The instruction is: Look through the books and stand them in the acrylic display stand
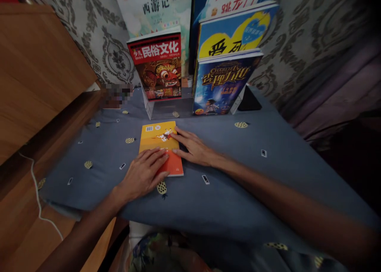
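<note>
A small yellow and orange book point(175, 165) lies flat on the blue tablecloth, closed, a barcode on its upper left corner. Across its lower left part rests my left hand point(145, 169), palm down with the fingers stretched out. My right hand point(193, 145) touches the right side of the same book, fingers spread over its edge. Behind it stands a clear book rack point(169, 108). A red book point(159, 71) with a mask on the cover leans in its left part, and a dark blue book point(223, 83) in the right part.
Taller books rise behind, among them a pale green one point(154, 10) and a yellow and blue one point(235, 33). A black flat object point(250, 99) lies right of the rack. Wooden furniture point(35, 73) borders the left side, with a white cable point(37, 196) below. Patterned curtains hang behind.
</note>
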### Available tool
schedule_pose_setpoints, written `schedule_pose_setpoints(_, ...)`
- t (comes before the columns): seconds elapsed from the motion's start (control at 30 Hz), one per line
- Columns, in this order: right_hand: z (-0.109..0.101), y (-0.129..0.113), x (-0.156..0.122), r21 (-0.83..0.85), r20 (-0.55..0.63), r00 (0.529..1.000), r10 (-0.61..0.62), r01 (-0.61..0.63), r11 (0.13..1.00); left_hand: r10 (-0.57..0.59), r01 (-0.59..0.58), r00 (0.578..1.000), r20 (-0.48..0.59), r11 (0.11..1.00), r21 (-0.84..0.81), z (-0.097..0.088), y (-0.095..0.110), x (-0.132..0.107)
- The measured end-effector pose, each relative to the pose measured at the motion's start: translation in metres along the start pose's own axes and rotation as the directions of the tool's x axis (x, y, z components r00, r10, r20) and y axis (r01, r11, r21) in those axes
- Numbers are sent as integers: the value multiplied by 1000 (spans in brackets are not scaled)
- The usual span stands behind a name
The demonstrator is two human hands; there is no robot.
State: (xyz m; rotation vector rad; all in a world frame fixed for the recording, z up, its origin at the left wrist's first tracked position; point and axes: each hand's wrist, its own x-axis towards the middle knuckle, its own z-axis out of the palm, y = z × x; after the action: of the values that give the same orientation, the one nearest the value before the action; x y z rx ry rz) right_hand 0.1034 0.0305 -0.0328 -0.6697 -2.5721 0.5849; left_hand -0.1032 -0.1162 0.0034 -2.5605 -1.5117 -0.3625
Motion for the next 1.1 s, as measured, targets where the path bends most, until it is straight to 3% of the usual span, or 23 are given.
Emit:
schedule_pose_setpoints(0.1,-1,-7,-2,-50,34,999,20,-18,999,-68,71,997,31,992,-102,4,-11,-1)
schedule_pose_setpoints(0.2,-1,-14,-3,-82,63,997,50,-45,996,-243,245,970,34,958,-149,14,-30,0)
schedule_pose_setpoints(0.33,2,-18,-5,-60,45,998,51,-48,997,-533,537,840,97,794,-286,25,-54,5)
schedule_pose_setpoints(0.43,7,-13,-7,-3,26,997,78,-78,997,-598,559,795,103,656,-507,25,-64,13)
schedule_pose_setpoints(0.47,9,-11,-7,21,14,996,85,-85,996,-624,543,776,96,582,-606,24,-66,16)
schedule_pose_setpoints(0.53,11,-6,-8,79,-7,996,87,-86,993,-703,493,700,123,352,-796,22,-68,20)
schedule_pose_setpoints(0.63,12,0,-9,180,0,995,96,-94,979,-768,397,570,294,-55,-916,17,-70,23)
schedule_pose_setpoints(0.7,12,2,-8,258,5,992,124,-121,958,-709,360,565,422,-249,-899,12,-70,25)
schedule_pose_setpoints(0.77,12,5,-5,366,-22,984,175,-155,918,-633,341,607,481,-339,-877,4,-69,27)
schedule_pose_setpoints(0.87,8,5,4,612,-53,953,299,-206,764,-617,280,670,413,-305,-910,-14,-65,34)
schedule_pose_setpoints(1.0,-16,-4,23,851,31,965,259,-161,500,-599,121,788,143,-78,-990,-47,-60,46)
schedule_pose_setpoints(1.03,-26,-8,27,862,-18,972,235,-104,495,-579,64,814,52,0,-998,-55,-59,49)
schedule_pose_setpoints(1.1,-43,-16,31,801,-203,959,199,46,596,-527,-49,839,-136,176,-983,-67,-61,49)
